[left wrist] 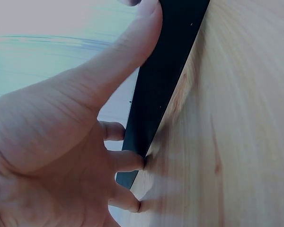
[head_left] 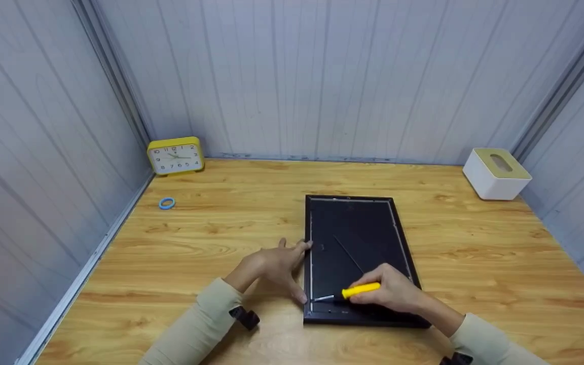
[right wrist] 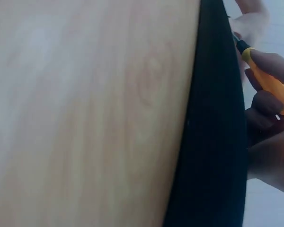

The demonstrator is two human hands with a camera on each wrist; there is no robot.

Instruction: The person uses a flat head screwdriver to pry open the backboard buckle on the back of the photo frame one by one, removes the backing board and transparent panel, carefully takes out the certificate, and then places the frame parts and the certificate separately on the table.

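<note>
A black picture frame lies back side up on the wooden table, its long sides running away from me. My right hand grips the yellow handle of a screwdriver over the near part of the backing. The metal tip points left and meets the inner edge of the frame near its near left corner. In the right wrist view the fingers curl round the handle. My left hand rests with spread fingers against the frame's left side, thumb on the rim. A thin dark strip stands out from the backing.
A yellow alarm clock stands at the back left, with a blue ring in front of it. At the back right is a white tissue box with a yellowish top. Panel walls enclose the table on three sides.
</note>
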